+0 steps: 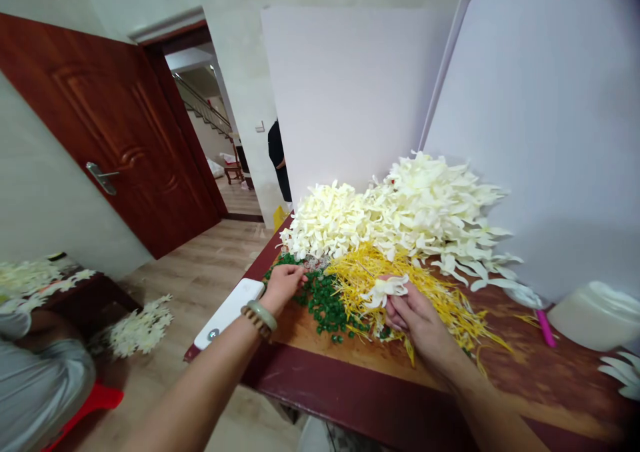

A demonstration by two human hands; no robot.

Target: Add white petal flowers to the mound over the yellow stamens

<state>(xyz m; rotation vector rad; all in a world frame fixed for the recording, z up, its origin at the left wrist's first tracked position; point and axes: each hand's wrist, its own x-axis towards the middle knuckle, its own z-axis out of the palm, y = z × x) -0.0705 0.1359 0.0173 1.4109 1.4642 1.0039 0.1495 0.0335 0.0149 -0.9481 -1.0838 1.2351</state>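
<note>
Grip of our right hand [417, 315] pinches a white petal [383, 292] above yellow strands [443, 305]; our left hand [283, 289] curls at green beads [325, 305], hold unclear, and one brush could scatter them.

No readable text, labels, brands or numbers anywhere in frame. The flat white rectangular box [229, 313] at lower centre carries only a small round silver mark [213, 335], nothing legible.
</note>
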